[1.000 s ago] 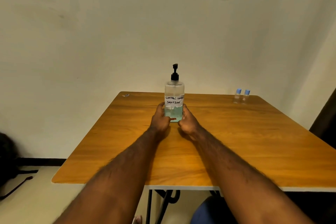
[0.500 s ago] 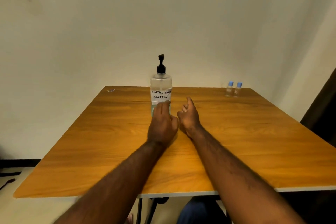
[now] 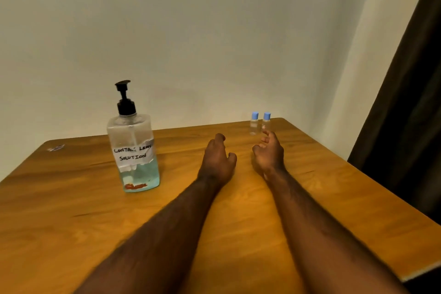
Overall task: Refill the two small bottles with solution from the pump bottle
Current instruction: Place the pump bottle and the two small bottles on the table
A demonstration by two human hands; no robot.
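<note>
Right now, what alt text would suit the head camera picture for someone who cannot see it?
A person's empty left hand and right hand reach across a wooden table toward two small bottles with blue caps near its far right corner. A pump bottle labelled contact lens solution, partly full of blue liquid, stands upright to their left.

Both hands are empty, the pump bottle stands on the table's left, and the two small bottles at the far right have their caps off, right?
One slip: the head view shows both small clear plastic bottles with their blue caps on. The left hand and right hand are empty; the clear black-topped pump bottle stands left.
</note>
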